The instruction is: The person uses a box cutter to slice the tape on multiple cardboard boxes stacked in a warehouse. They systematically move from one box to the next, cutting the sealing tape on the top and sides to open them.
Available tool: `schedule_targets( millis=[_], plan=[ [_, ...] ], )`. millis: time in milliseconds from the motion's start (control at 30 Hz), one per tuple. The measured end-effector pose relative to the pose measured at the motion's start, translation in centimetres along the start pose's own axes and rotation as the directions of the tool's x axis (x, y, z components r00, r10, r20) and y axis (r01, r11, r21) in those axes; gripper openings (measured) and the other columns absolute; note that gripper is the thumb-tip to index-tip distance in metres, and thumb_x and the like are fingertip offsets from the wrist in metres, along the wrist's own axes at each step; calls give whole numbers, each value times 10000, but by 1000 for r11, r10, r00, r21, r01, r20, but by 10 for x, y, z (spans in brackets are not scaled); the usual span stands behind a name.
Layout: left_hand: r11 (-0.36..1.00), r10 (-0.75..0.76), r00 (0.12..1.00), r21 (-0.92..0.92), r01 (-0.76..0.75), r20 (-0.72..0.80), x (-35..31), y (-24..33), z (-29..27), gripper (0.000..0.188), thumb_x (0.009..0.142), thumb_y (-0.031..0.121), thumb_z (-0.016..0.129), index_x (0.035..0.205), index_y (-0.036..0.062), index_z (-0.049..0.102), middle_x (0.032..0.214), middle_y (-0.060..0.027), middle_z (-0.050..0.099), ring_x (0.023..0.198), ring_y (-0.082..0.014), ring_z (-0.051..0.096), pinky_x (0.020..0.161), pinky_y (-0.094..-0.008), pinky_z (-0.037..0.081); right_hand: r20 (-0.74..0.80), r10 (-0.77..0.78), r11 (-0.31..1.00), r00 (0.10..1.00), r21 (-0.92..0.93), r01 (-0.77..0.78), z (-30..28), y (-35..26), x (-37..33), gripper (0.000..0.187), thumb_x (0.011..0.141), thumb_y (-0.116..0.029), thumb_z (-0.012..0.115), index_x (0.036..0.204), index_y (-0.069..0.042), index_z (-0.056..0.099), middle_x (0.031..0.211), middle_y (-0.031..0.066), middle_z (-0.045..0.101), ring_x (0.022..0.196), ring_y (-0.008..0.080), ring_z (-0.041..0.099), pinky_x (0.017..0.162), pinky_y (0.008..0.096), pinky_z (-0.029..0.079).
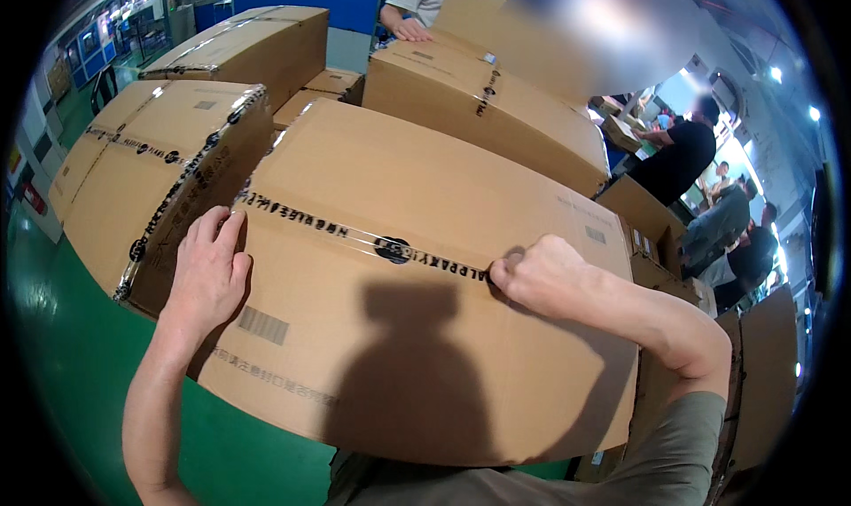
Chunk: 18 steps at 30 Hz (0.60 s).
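Note:
A big brown cardboard carton [417, 182] lies in front of me, its long top face up. A clear packing tape strip [355, 236] with black printing runs along the seam from its left edge toward the right. At that left edge, my left hand [206, 271] rests with fingers stretched out, the fingertips by the tape's end. My right hand [545, 277] is closed into a fist and presses on the tape right of the middle. Its curled fingers hide whatever may be inside them. The tape under and beyond this fist is partly covered.
Another taped carton [124, 164] stands close on the left, with a further carton [257, 45] behind it. Across from me, a person's hand [410, 30] rests by a carton [496, 98]. More people [683, 151] work at the right. Green floor [266, 439] shows below.

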<state>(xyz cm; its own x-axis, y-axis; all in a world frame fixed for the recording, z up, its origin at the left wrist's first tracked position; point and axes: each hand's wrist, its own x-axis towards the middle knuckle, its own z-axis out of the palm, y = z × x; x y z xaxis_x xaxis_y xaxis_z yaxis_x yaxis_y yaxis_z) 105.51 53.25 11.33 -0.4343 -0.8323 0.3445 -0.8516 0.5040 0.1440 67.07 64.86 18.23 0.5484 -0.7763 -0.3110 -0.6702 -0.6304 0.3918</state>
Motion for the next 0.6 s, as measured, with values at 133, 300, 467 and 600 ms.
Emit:
schedule_targets(
  millis=[133,300,467,600],
  plan=[
    [948,297,949,-152,-279,106,33,63,-4,485,797,95,522,1268,-21,505,1289,-215,488,1217,-376,456,1043,-439,379,84,68,996,994,56,-73,20,10,-59,220,797,-139,553,958,10,541,635,81,615,553,255,645,472,378,479],
    [837,486,874,-283,-468,-6,53,143,37,440,743,120,570,1160,-21,552,1207,-214,535,1170,-388,474,1025,-446,395,99,174,985,980,-4,-175,35,12,-117,95,818,-126,536,811,-32,548,619,62,618,632,235,663,520,353,502],
    [846,475,880,-271,-459,-9,54,187,44,277,706,138,591,953,16,557,952,-148,523,936,-343,498,842,-430,430,-9,165,985,986,48,-165,63,19,-165,103,795,-124,547,808,-25,522,588,48,602,592,223,650,494,345,491],
    [856,486,868,-253,-450,99,51,216,42,266,718,207,626,917,40,570,916,-129,504,919,-327,483,820,-425,419,40,189,981,981,26,-190,77,23,-192,109,790,-126,552,791,-25,509,598,48,608,591,213,650,492,344,491]
  ],
)
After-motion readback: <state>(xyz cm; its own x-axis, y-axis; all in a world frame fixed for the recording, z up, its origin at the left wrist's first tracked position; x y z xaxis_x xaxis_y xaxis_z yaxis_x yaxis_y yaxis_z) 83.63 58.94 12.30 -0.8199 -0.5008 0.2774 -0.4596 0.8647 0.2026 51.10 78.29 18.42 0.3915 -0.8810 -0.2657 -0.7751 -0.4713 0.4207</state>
